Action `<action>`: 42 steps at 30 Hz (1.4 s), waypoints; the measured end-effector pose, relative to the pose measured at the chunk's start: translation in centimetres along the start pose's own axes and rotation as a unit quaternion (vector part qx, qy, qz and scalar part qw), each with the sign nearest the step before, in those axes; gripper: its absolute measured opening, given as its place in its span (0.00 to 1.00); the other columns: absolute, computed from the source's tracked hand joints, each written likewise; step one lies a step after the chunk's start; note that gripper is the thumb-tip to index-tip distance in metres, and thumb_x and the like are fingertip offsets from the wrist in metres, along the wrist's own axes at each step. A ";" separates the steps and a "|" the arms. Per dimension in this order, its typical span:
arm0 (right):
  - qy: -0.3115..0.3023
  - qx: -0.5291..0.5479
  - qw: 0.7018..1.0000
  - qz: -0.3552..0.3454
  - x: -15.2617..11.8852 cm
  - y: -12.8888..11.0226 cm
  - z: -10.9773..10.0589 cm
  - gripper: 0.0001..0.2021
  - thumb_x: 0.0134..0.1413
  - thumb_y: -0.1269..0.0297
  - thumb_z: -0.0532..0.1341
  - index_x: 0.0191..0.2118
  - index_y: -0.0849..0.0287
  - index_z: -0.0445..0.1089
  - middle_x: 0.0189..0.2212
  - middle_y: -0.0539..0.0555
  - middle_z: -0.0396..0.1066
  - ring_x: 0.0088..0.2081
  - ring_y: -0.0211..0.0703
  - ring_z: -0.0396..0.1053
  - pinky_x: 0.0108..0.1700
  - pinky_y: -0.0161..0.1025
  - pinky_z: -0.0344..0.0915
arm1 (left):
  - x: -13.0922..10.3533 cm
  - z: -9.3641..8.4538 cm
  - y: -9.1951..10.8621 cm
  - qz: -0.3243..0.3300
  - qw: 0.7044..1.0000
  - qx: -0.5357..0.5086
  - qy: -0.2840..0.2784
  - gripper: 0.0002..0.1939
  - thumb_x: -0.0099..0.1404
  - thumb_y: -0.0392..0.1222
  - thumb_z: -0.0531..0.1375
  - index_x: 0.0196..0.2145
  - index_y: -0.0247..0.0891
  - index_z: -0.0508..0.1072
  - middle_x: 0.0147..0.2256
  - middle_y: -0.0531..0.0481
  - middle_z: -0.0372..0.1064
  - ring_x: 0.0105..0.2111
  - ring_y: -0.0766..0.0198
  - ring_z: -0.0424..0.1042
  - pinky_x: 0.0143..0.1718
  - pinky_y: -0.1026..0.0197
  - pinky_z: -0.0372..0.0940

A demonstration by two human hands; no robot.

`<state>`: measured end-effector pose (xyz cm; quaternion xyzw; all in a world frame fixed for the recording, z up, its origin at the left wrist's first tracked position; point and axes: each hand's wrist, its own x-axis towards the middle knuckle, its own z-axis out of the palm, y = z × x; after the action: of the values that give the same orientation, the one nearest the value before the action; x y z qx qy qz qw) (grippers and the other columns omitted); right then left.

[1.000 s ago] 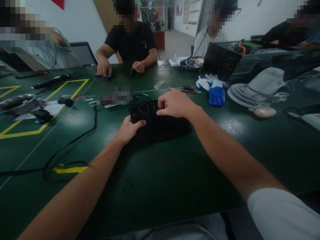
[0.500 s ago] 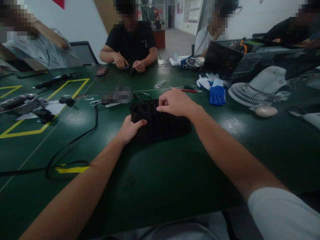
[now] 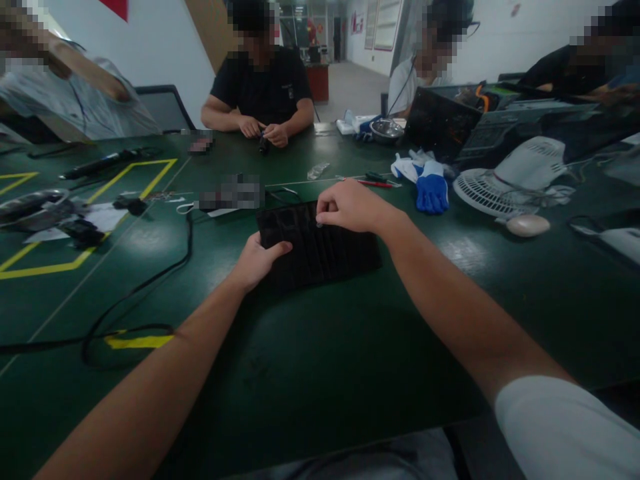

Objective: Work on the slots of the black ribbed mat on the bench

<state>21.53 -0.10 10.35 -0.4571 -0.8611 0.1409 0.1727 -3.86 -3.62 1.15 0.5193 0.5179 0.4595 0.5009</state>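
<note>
A flat black case with a row of narrow slots [image 3: 325, 257] lies on the green table before me, tilted slightly. My left hand [image 3: 260, 260] grips its left edge, thumb on top and the other fingers beneath. Over the case's upper middle, my right hand [image 3: 345, 205] is closed in a pinch. A small pale glint shows at its fingertips, too tiny to name. My right hand covers part of the case's far edge.
A black cable [image 3: 185, 250] curves across the left side. Blue-and-white gloves [image 3: 432, 190], a white fan [image 3: 530, 167] and a red pen [image 3: 376, 184] lie farther right. A metal bowl [image 3: 387, 131] stands beyond. Several people sit around the table [image 3: 320, 373].
The view has shifted slightly. Both hands stay at the case, with my right fingertips barely moved; a small pale glint now shows beneath them.
</note>
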 end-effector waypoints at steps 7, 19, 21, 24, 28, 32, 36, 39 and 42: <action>-0.007 0.015 1.000 0.003 -0.1 -0.1 -0.2 0.08 0.62 0.68 0.69 0.42 0.61 0.86 0.33 0.54 0.82 0.34 0.41 0.74 0.43 0.41 0.64 | -0.1 0.0 0.2 -0.001 1.000 0.006 0.002 0.27 0.45 0.48 0.78 0.42 0.38 0.80 0.39 0.47 0.82 0.40 0.50 0.81 0.47 0.48 0.77; -0.009 0.022 1.000 -0.002 -0.1 -0.2 -0.4 0.07 0.60 0.70 0.68 0.41 0.61 0.85 0.34 0.55 0.82 0.34 0.42 0.75 0.43 0.40 0.65 | 0.0 -0.1 0.1 -0.001 1.000 0.005 0.004 0.27 0.44 0.48 0.79 0.42 0.38 0.81 0.41 0.46 0.84 0.41 0.48 0.82 0.47 0.47 0.78; -0.012 0.022 1.000 -0.004 -0.1 -0.3 -0.4 0.07 0.59 0.71 0.69 0.41 0.61 0.85 0.34 0.55 0.82 0.35 0.42 0.75 0.43 0.40 0.66 | 0.0 0.0 0.2 -0.003 1.000 0.004 0.004 0.27 0.44 0.48 0.79 0.41 0.39 0.80 0.40 0.47 0.83 0.41 0.48 0.82 0.48 0.47 0.78; -0.019 0.018 1.000 -0.003 -0.1 -0.3 -0.3 0.07 0.60 0.70 0.69 0.41 0.61 0.85 0.34 0.54 0.82 0.35 0.42 0.76 0.42 0.40 0.65 | 0.0 0.0 0.3 -0.002 1.000 0.009 0.009 0.25 0.44 0.49 0.79 0.40 0.39 0.81 0.39 0.48 0.83 0.39 0.50 0.82 0.47 0.48 0.78; -0.017 0.011 1.000 0.003 -0.2 -0.4 -0.3 0.07 0.59 0.69 0.69 0.41 0.60 0.84 0.34 0.54 0.82 0.36 0.42 0.77 0.44 0.40 0.66 | 0.0 0.0 0.3 0.002 1.000 0.013 0.008 0.25 0.44 0.49 0.78 0.39 0.39 0.81 0.38 0.48 0.82 0.38 0.50 0.81 0.47 0.48 0.77; -0.016 0.005 1.000 0.002 -0.3 -0.6 -0.4 0.07 0.59 0.69 0.69 0.41 0.60 0.84 0.34 0.54 0.82 0.37 0.43 0.77 0.45 0.40 0.66 | 0.0 0.0 0.3 0.002 1.000 0.012 0.005 0.25 0.44 0.50 0.78 0.39 0.39 0.80 0.37 0.49 0.82 0.37 0.51 0.80 0.46 0.48 0.77; -0.023 -0.006 1.000 0.011 -0.4 -1.0 -0.5 0.07 0.58 0.69 0.69 0.42 0.59 0.84 0.35 0.54 0.83 0.37 0.44 0.77 0.44 0.41 0.66 | 0.1 0.0 0.3 0.004 1.000 0.015 0.007 0.24 0.45 0.49 0.78 0.39 0.39 0.81 0.38 0.49 0.81 0.36 0.52 0.80 0.44 0.50 0.76; -0.022 -0.010 1.000 0.010 -0.4 -1.0 -0.5 0.07 0.58 0.69 0.69 0.42 0.58 0.84 0.36 0.55 0.83 0.38 0.44 0.76 0.43 0.41 0.66 | 0.0 0.0 0.4 0.003 1.000 0.012 0.012 0.24 0.44 0.48 0.78 0.38 0.38 0.81 0.37 0.49 0.82 0.36 0.53 0.79 0.43 0.51 0.76; -0.022 -0.012 1.000 0.009 -0.4 -1.0 -0.4 0.08 0.57 0.68 0.69 0.42 0.58 0.83 0.36 0.54 0.83 0.38 0.45 0.76 0.43 0.41 0.66 | 0.0 0.0 0.4 0.004 1.000 0.008 0.011 0.24 0.44 0.48 0.79 0.39 0.38 0.81 0.38 0.48 0.82 0.37 0.52 0.80 0.44 0.50 0.77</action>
<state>21.24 -0.97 11.05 -0.4638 -0.8620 0.1422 0.1471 -3.88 -3.61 1.57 0.5200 0.5250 0.4635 0.4891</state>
